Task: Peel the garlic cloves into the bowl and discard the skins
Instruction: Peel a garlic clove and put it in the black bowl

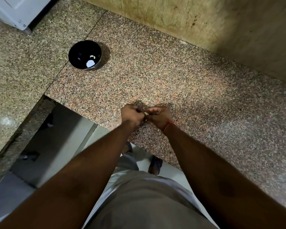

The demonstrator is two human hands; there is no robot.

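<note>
A black bowl (pixel 84 54) stands on the granite counter (pixel 155 76) at the upper left, with a white peeled clove (pixel 90 63) and a small pale bit inside. My left hand (pixel 132 116) and my right hand (pixel 158 117) meet over the counter's near edge, fingers curled. Between their fingertips they pinch a small pale garlic clove (pixel 146 114), mostly hidden by the fingers. A red thread circles my right wrist.
A beige tiled wall (pixel 196 19) runs behind the counter and down the right side. A white appliance corner (pixel 15 12) sits at the top left. The counter steps in an L, with floor and my sandalled feet (pixel 155 164) below.
</note>
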